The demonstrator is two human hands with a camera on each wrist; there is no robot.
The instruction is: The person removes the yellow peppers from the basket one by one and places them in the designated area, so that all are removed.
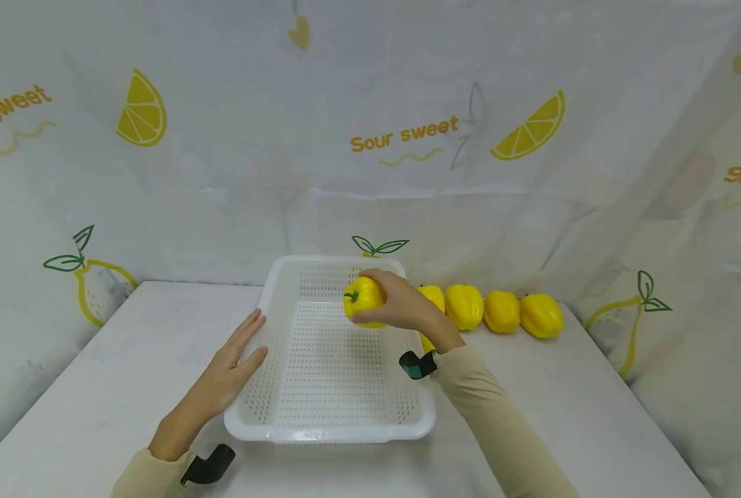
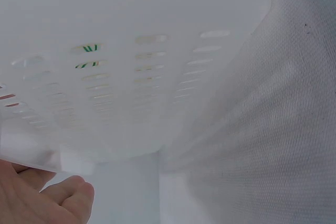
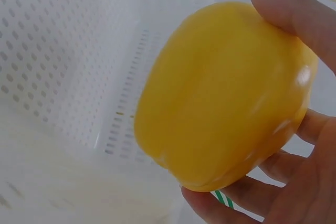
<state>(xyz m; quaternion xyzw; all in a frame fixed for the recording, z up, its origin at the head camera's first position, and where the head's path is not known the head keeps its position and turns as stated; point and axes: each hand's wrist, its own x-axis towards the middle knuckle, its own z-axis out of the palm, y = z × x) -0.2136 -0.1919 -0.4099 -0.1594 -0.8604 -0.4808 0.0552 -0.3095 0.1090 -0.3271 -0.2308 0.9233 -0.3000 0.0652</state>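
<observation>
My right hand (image 1: 395, 301) grips a yellow bell pepper (image 1: 364, 299) with a green stem, held over the right rear part of a white plastic basket (image 1: 329, 434). In the right wrist view, thumb and fingers spread round the pepper (image 3: 226, 98), with the basket's slotted wall (image 3: 47, 51) behind it. Fairly straight, the fingers of my left hand (image 1: 230, 373) lie along the basket's left rim. The left wrist view has those fingertips (image 2: 79, 198) right at the rim, beside the slotted outer wall (image 2: 121, 93).
Several more yellow bell peppers (image 1: 501, 311) stand in a row on the white table (image 1: 563, 415), right of the basket; my right forearm partly hides the nearest ones. A white lemon-print curtain (image 1: 233, 173) hangs close behind the table.
</observation>
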